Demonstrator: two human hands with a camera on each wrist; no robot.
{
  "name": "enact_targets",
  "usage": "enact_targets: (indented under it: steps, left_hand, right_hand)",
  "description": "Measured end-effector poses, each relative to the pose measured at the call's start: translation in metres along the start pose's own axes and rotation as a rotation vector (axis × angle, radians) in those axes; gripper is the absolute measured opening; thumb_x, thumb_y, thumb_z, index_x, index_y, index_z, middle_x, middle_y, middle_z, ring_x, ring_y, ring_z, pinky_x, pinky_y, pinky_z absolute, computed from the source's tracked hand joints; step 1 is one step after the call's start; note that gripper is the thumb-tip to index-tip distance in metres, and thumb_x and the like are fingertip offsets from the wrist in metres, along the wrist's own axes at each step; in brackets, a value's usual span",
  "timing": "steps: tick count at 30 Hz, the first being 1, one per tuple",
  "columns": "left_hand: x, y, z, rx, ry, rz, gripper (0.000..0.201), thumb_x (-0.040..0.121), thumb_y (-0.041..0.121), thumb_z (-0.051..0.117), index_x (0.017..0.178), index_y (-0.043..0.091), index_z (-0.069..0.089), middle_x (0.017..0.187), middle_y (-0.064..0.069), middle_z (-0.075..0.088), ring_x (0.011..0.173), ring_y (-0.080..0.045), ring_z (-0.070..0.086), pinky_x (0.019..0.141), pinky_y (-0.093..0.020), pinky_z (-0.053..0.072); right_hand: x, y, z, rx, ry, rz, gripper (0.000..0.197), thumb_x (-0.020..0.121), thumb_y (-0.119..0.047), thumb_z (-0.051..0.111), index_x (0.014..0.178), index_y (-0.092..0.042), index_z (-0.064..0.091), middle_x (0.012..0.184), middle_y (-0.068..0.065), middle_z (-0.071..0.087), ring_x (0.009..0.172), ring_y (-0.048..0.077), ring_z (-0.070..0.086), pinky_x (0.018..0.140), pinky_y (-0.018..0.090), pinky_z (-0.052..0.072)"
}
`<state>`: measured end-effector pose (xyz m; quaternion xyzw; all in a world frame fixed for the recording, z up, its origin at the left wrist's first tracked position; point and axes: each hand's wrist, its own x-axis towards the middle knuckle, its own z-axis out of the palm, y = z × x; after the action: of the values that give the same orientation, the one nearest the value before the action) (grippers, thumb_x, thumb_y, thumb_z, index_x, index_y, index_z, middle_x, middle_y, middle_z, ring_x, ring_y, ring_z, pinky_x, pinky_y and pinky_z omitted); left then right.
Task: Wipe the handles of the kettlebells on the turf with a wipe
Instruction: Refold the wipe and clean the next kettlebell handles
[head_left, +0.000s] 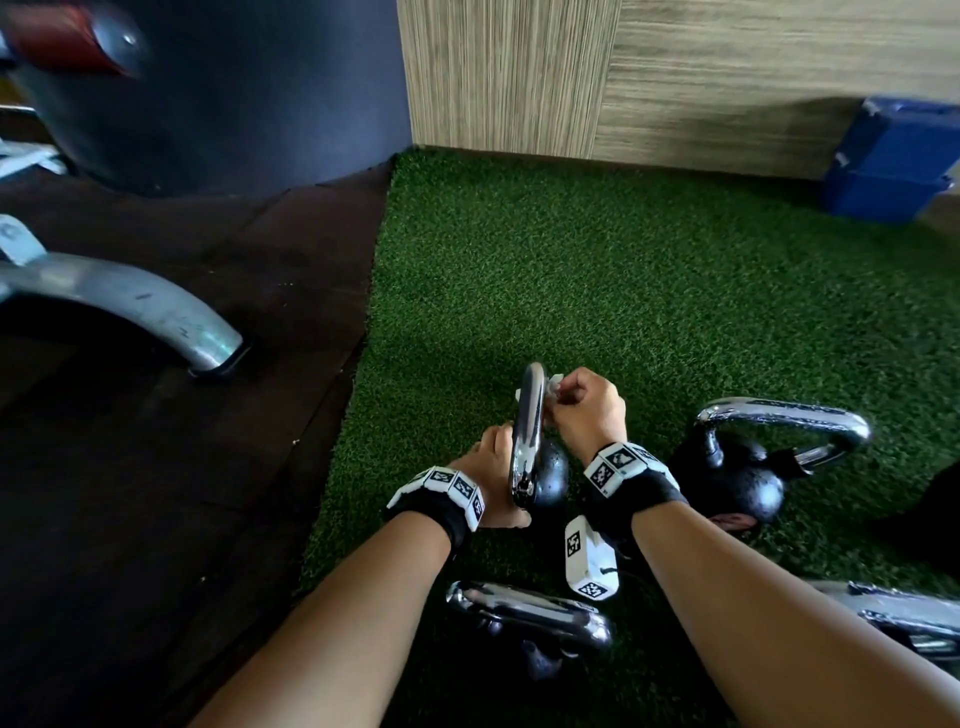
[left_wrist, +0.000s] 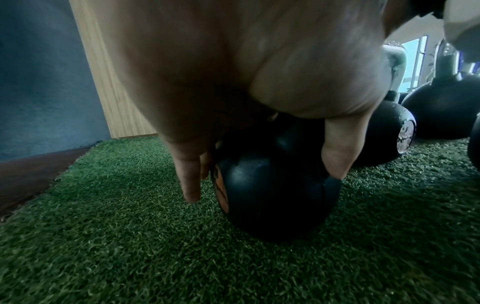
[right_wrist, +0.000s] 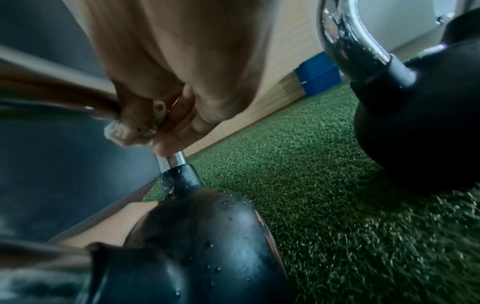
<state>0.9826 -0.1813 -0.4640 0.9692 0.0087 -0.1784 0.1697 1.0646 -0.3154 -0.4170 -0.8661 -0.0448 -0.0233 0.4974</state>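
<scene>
1. Fingers (right_wrist: 135, 115) of the right hand (head_left: 589, 410): curled tight, pinching a white wipe (right_wrist: 114, 133) against the chrome handle (head_left: 530, 415) of the centre kettlebell (left_wrist: 275, 197), near the handle's far bend.
2. Left hand (head_left: 493, 467): fingers (left_wrist: 189, 176) fairly straight and pointing down, spread over the black ball; thumb on one flank, the others on the opposite side, steadying it.
3. Centre kettlebell: black, water-beaded, standing on the green turf (head_left: 649, 291) near its left edge; orange marking on one face.
4. Second kettlebell (head_left: 743, 478): just right of the first, tilted, chrome handle toward the right.
5. Third kettlebell handle (head_left: 530, 613): between the forearms, nearest the person.
6. Fourth chrome handle (head_left: 909, 618): at the right border, partly cut off.
7. Blue boxes (head_left: 893, 161): stacked at the wood-panel wall, far right.
8. Metal machine foot (head_left: 156, 312): on the dark floor, left.
</scene>
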Motion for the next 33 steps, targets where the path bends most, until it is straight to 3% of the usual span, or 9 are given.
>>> enact_targets:
  steps: [2,7,14,20,22,25,27,29,33]
  left_hand:
    - [-0.004,0.002,-0.002,-0.008,0.018,0.008,0.121,0.071,0.046,0.08,0.16,0.007,0.008,0.16,-0.015,0.01,0.15,-0.035,0.021,0.122,-0.043,0.031]
    - [-0.014,0.009,-0.009,-0.027,0.026,0.022,0.122,0.075,0.041,0.082,0.16,0.01,0.0,0.164,-0.012,0.008,0.152,-0.032,0.017,0.123,-0.047,0.029]
    - [-0.02,0.013,-0.016,0.021,-0.008,0.013,0.124,0.077,0.047,0.081,0.161,0.011,-0.003,0.167,-0.011,0.002,0.155,-0.031,0.012,0.123,-0.049,0.028]
    - [-0.037,0.008,-0.036,0.082,-0.158,0.056,0.125,0.067,0.068,0.079,0.162,0.03,0.006,0.17,0.003,0.004,0.152,-0.027,0.024,0.121,-0.049,0.032]
    - [-0.053,0.003,-0.047,-0.038,-0.135,0.103,0.118,0.063,0.081,0.072,0.156,0.039,0.013,0.161,0.007,0.034,0.14,-0.021,0.046,0.114,-0.047,0.041]
    - [-0.073,0.008,-0.065,-0.214,0.034,0.129,0.105,0.062,0.088,0.067,0.149,0.045,0.026,0.134,0.017,0.065,0.113,-0.007,0.066,0.103,-0.035,0.05]
    - [-0.078,0.022,-0.076,-0.193,0.159,0.114,0.093,0.063,0.083,0.07,0.14,0.037,0.043,0.119,0.013,0.071,0.098,-0.005,0.069,0.091,-0.03,0.055]
    - [-0.077,0.037,-0.083,-0.083,0.217,0.119,0.068,0.068,0.069,0.073,0.119,0.028,0.057,0.105,0.008,0.071,0.09,-0.015,0.071,0.081,-0.033,0.057]
    - [-0.074,0.054,-0.091,-0.036,0.15,0.059,0.039,0.07,0.048,0.079,0.097,0.028,0.059,0.087,0.009,0.067,0.081,-0.021,0.068,0.069,-0.03,0.052]
  right_hand:
    - [-0.001,-0.002,0.0,-0.038,0.008,-0.025,0.031,0.079,-0.023,0.078,0.061,-0.026,0.053,0.063,-0.018,0.06,0.061,-0.005,0.054,0.055,0.003,0.037]
    - [0.006,-0.005,0.007,-0.076,0.026,0.023,0.019,0.081,-0.016,0.074,0.069,-0.025,0.061,0.072,-0.013,0.061,0.073,0.013,0.06,0.071,0.019,0.04]
    - [0.003,-0.001,0.007,-0.119,-0.085,0.183,0.01,0.085,-0.023,0.074,0.084,-0.013,0.073,0.08,0.002,0.067,0.079,0.021,0.064,0.07,0.02,0.042]
    - [0.0,-0.024,0.0,-0.247,-0.154,0.138,0.007,0.093,-0.02,0.058,0.092,-0.013,0.058,0.098,0.012,0.069,0.075,0.024,0.056,0.067,0.026,0.041]
    - [-0.002,-0.028,-0.008,-0.248,-0.178,0.023,0.028,0.091,-0.01,0.056,0.118,-0.013,0.058,0.102,0.013,0.069,0.084,0.03,0.064,0.07,0.026,0.045]
    - [-0.001,-0.038,-0.022,-0.342,-0.329,-0.186,0.077,0.085,0.009,0.049,0.148,-0.034,0.044,0.112,0.008,0.068,0.097,0.026,0.068,0.081,0.026,0.052]
    - [0.002,-0.044,-0.027,-0.423,-0.393,-0.235,0.076,0.086,0.008,0.049,0.146,-0.038,0.049,0.127,0.006,0.067,0.111,0.024,0.067,0.093,0.027,0.051]
    - [0.003,-0.048,-0.03,-0.451,-0.411,-0.23,0.068,0.086,0.003,0.049,0.14,-0.037,0.056,0.128,0.006,0.068,0.112,0.024,0.067,0.095,0.027,0.05]
    - [-0.001,-0.056,-0.035,-0.487,-0.419,-0.201,0.064,0.085,-0.004,0.05,0.137,-0.041,0.057,0.123,0.007,0.068,0.109,0.029,0.068,0.092,0.035,0.057]
